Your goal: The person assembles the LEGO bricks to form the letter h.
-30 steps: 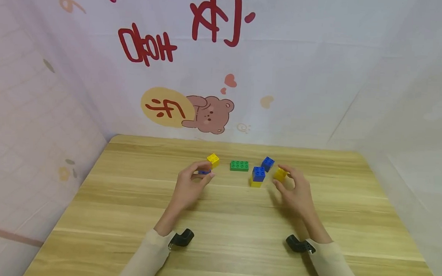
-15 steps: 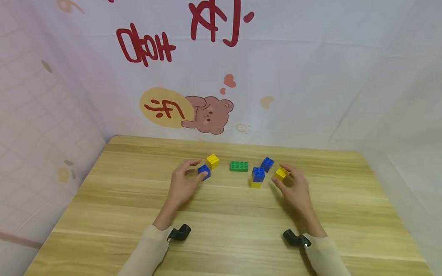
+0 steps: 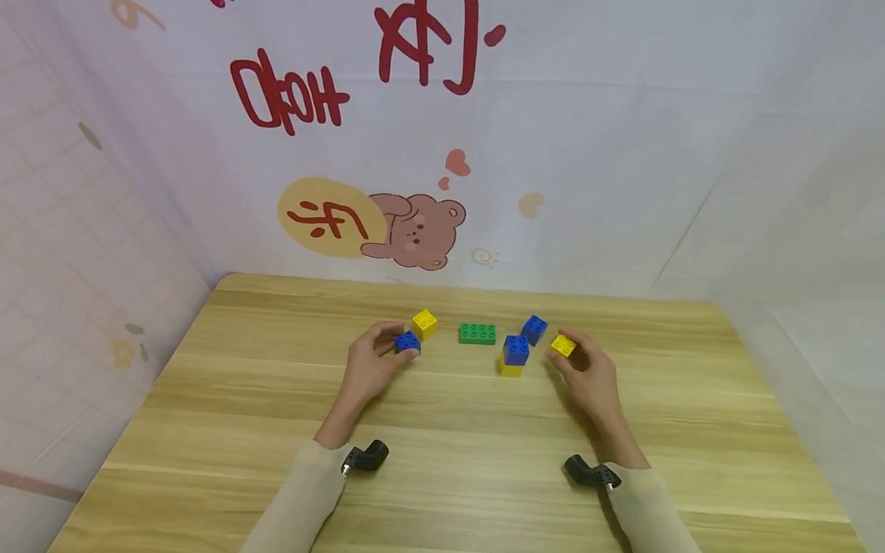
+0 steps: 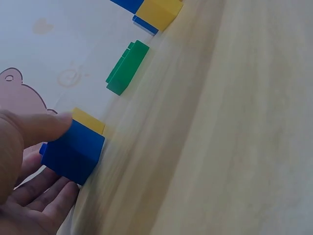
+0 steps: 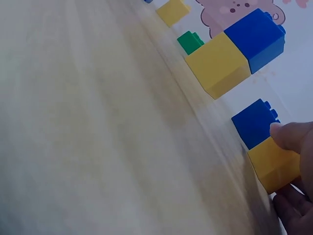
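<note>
Pinching is done by both hands at once, and the eight-stud green brick between them serves as the landmark. To its left, a held blue brick is gripped between the thumb and fingers of the left hand. To its right, beyond the two-brick stack, a held yellow brick is gripped likewise by the right hand. Whether either brick is raised off the table cannot be told.

Close behind the held blue brick, also left of the green brick, a free yellow brick is placed; it could be nudged aside if the left fingers were spread or pushed forward. A free blue brick, right of the green brick, is set just beside the held yellow brick and could be knocked the same way by the right fingers.

The stack, blue upon yellow, is stood to the right of the green brick and nearer the person. It could be toppled or split if it were clipped by a hand swung inward. Either held brick could be twisted loose, since the pinch seems to be kept on only a small area.
</note>
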Demonstrator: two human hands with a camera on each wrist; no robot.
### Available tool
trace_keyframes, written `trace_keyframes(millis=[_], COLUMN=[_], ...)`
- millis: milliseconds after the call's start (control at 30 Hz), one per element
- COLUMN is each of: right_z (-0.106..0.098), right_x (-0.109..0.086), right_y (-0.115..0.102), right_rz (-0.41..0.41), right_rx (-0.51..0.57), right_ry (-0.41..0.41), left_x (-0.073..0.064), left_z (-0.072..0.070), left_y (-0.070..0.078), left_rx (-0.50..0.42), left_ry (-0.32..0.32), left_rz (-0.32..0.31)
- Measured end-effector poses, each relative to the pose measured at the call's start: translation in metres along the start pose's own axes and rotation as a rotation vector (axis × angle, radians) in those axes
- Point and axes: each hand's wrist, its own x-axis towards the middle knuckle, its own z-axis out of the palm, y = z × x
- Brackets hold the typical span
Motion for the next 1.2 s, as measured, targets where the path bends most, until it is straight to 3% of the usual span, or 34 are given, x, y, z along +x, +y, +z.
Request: trace_keyframes(millis=[433,767,1000,1200], right_z=[-0.0041,-0.0059,-0.0058,-0.0065], right_x=[0.0020,0.0040,0.0028,0.0016], right_y=[-0.0037,-0.0006,-0.0002,0.0013], right_rz=[-0.004,-0.018,-0.054,-0.064], right_rx=[0.026,-0.068,-0.022,-0.010], right_ry=[0.006,0.007,0.001,0.005], left_x=[0.0044,0.0029,0.0030,0.0023], left_z=[0.0035,-0.0002,-0.0013,-0.0005], left_y=[-0.0055,-0.0064,-0.0089,-0.0072], left_rx=[-0.019,-0.001,0.003,-0.014], left_ry=[0.020,0.000,-0.003,-0.035], left_rz=[0.005,0.018,-0.005,0.017])
